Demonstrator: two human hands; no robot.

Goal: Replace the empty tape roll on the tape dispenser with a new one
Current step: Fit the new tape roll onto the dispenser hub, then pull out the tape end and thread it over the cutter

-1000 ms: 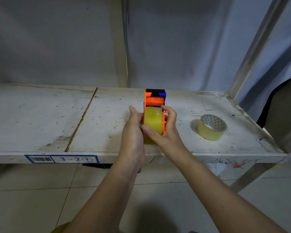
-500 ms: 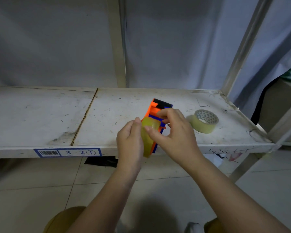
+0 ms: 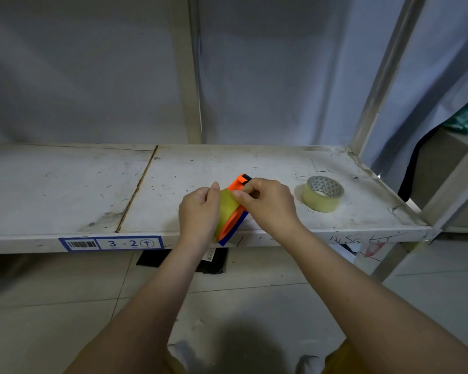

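Observation:
An orange and blue tape dispenser (image 3: 234,220) is tilted over the front edge of the white shelf (image 3: 173,179), carrying a yellowish tape roll (image 3: 227,207). My left hand (image 3: 199,211) grips that roll from the left. My right hand (image 3: 268,206) holds the dispenser's upper part, thumb and fingertip pinched at the top of the roll. A second yellowish tape roll (image 3: 323,194) with a patterned core lies flat on the shelf to the right, apart from both hands.
The scuffed shelf has a seam (image 3: 138,190) left of centre and a blue label "3-2" (image 3: 111,243) on its front edge. Metal uprights stand behind (image 3: 187,76) and at the right (image 3: 381,76). A black packet (image 3: 211,261) lies on the tiled floor below.
The dispenser, upright and facing me a second ago, has been turned and tilted onto its side toward the shelf's front edge. My right hand has shifted up onto its top.

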